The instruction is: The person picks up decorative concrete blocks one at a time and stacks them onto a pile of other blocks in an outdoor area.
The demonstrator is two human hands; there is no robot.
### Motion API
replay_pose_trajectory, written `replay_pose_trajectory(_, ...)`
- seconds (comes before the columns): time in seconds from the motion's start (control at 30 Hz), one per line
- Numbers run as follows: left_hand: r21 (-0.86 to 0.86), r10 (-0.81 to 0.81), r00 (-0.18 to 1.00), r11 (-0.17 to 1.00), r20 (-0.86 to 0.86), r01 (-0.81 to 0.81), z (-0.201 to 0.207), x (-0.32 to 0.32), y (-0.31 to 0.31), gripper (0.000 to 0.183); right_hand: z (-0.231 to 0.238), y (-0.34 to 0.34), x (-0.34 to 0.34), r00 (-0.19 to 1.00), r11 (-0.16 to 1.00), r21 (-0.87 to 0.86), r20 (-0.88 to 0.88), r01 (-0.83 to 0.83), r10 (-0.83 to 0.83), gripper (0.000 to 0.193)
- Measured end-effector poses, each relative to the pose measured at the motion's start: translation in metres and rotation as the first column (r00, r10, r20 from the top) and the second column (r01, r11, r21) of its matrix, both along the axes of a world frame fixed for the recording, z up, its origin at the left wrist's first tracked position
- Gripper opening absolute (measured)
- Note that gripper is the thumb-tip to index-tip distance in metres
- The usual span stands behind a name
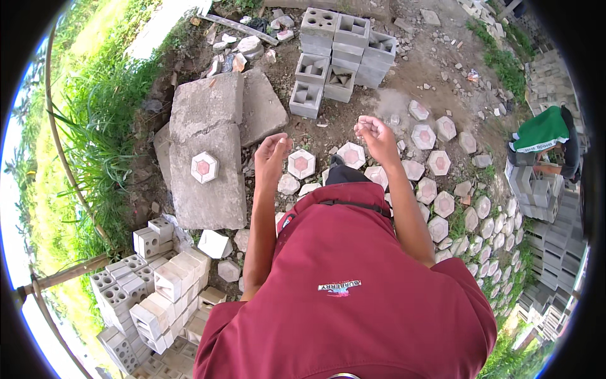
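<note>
Both of my hands are raised in front of my body, apart from each other and above the paving. My left hand [272, 153] has its fingers loosely curled in with the thumb against them, and nothing shows in it. Similarly curled, my right hand [375, 134] has its fingertips turned inward and also shows nothing held. Below and between them lie hexagonal paving stones with reddish centres, such as one pale stone [302, 164] near my left hand and another stone [351, 155] near my right. A single hexagonal paver [204, 167] rests on a large concrete slab [211, 207] to the left.
Ahead stands a stack of grey hollow concrete blocks [344, 48]. More blocks [165, 297] are piled at the lower left, beside a wooden rail [63, 276]. On the right, a person in green [543, 129] bends over stacked blocks [536, 192]. Rubble [249, 45] lies beyond the slabs.
</note>
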State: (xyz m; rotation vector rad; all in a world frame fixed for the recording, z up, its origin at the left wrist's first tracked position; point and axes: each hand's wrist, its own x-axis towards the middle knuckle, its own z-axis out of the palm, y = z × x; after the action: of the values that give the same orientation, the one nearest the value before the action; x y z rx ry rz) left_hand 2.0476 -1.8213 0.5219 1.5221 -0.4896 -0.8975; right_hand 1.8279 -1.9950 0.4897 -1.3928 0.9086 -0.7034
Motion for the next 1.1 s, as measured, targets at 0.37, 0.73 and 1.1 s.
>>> replay_pose_trajectory(0.37,0.021,0.028,0.999,0.999,-0.034,-0.027,-0.012,0.053,-0.136,0.026,-0.013,-0.138,0.061,0.957,0.975,-0.118,-0.243,-0.190,0.157,0.032)
replay_pose_trajectory(0.73,0.102,-0.245,0.962,0.961,-0.118,0.257,-0.060,0.130,-0.283,0.026,-0.038,-0.211,0.104,0.974,0.998,-0.007,-0.218,0.061,-0.061,0.031)
replay_pose_trajectory(1.1,0.238,-0.530,0.846,0.815,-0.062,0.528,-0.105,0.186,-0.468,0.024,-0.060,-0.305,0.138,0.916,0.919,0.128,-0.204,0.374,-0.345,0.033)
